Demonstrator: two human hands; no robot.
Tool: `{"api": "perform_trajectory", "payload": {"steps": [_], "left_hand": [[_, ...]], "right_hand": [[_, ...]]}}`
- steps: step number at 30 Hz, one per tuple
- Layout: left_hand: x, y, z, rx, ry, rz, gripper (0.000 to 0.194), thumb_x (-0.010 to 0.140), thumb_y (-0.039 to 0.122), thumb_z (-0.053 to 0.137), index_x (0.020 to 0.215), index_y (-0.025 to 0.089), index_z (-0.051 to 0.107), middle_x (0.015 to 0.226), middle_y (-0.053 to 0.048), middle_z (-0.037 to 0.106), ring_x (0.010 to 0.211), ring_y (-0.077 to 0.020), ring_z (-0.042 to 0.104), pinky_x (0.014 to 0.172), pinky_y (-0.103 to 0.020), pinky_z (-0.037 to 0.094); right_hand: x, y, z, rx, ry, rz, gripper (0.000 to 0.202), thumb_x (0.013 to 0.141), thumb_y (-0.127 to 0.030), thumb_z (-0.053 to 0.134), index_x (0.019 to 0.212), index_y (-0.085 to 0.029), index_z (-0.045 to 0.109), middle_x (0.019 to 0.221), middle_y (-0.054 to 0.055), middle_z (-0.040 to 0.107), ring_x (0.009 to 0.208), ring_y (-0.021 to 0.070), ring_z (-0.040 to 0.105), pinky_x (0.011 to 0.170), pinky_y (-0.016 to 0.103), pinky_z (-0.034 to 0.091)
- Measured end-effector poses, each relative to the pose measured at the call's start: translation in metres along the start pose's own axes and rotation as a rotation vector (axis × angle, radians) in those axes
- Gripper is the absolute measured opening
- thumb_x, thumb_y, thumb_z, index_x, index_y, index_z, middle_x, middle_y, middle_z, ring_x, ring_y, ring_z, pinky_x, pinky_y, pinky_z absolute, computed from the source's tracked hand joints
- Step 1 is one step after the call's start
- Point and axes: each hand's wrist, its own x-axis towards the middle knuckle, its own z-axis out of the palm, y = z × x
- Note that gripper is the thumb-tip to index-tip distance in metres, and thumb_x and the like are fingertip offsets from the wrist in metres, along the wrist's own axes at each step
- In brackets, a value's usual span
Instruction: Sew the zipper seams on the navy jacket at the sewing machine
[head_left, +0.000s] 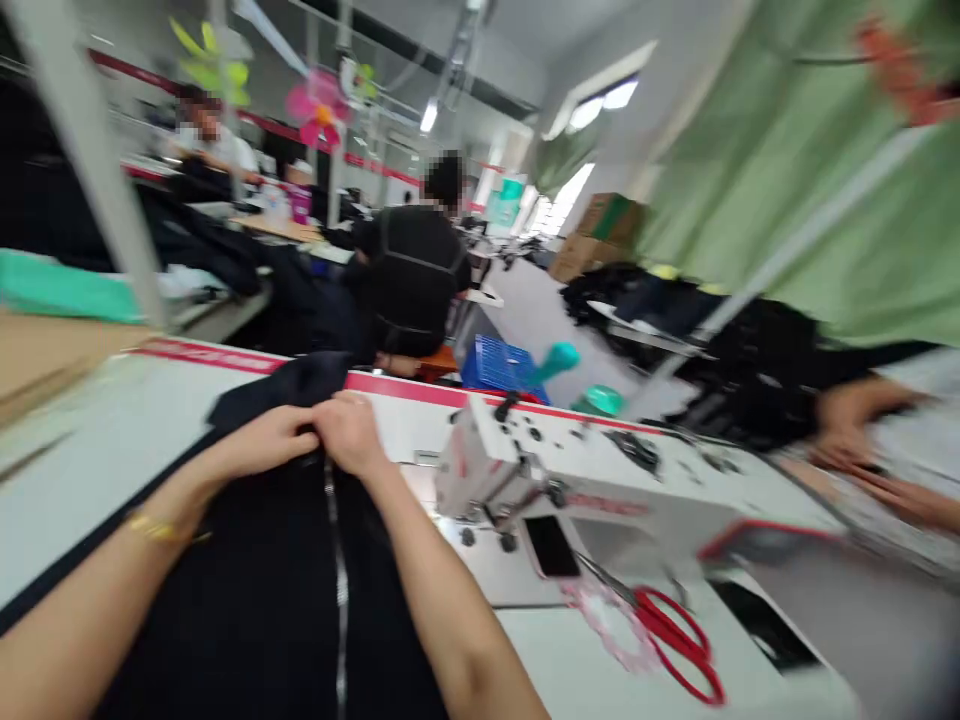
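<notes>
Dark navy fabric [262, 590] is spread over the left of the white sewing table and runs down toward me. A thin shiny silvery line runs lengthwise along it. Near the table's far edge, my left hand [279, 438] has its fingers closed on the cloth. Right beside it, touching, my right hand [349, 432] grips the same fabric, its fingertips partly hidden. A bunched end of the cloth lies just beyond both hands. To the right of my right hand stands the white sewing machine [600, 480], its needle area apart from the cloth.
Red-handled scissors [679, 640], a pink ring-shaped item [619, 625] and a phone-like device [551, 547] lie by the machine. Cardboard [60, 360] is at left. A co-worker's hands [862, 455] show at right; another person [416, 265] sits ahead beside a blue crate [499, 362].
</notes>
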Motion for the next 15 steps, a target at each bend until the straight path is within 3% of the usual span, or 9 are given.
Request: {"api": "perform_trajectory", "payload": {"steps": [4,6,11,15], "left_hand": [[-0.003,0.001,-0.007,-0.158,0.019,-0.02,0.017,0.062,0.017,0.042,0.068,0.015,0.057,0.068,0.002,0.056,0.066,-0.0136,0.05,0.065,-0.022,0.04],[-0.005,-0.006,-0.004,-0.212,0.019,-0.077,0.017,0.061,0.015,0.04,0.069,0.014,0.056,0.065,0.002,0.053,0.062,-0.0118,0.048,0.058,-0.02,0.038],[-0.01,-0.012,0.005,-0.397,0.042,-0.099,0.051,0.059,0.01,0.042,0.109,0.016,0.049,0.095,-0.002,0.056,0.077,-0.0119,0.051,0.066,-0.02,0.041],[-0.007,-0.003,0.005,-0.432,-0.049,-0.136,0.044,0.068,0.021,0.05,0.112,0.017,0.053,0.097,-0.002,0.059,0.083,-0.0152,0.053,0.073,-0.024,0.043]], "right_hand": [[-0.007,0.018,0.014,0.204,0.169,0.151,0.046,0.092,-0.032,0.017,0.072,-0.017,0.056,0.07,0.002,0.059,0.067,0.0123,0.055,0.065,0.024,0.04],[-0.011,0.023,0.018,0.28,0.232,0.239,0.046,0.092,-0.037,0.016,0.072,-0.017,0.052,0.067,0.002,0.056,0.062,0.0128,0.052,0.059,0.024,0.038],[-0.014,0.024,0.021,0.333,0.301,0.349,0.044,0.091,-0.044,0.021,0.069,-0.017,0.049,0.062,0.0,0.052,0.057,0.0121,0.049,0.057,0.023,0.036],[-0.011,0.024,0.024,0.252,0.342,0.362,0.047,0.091,-0.042,0.016,0.068,-0.018,0.048,0.064,0.001,0.053,0.06,0.0121,0.051,0.06,0.023,0.037]]}}
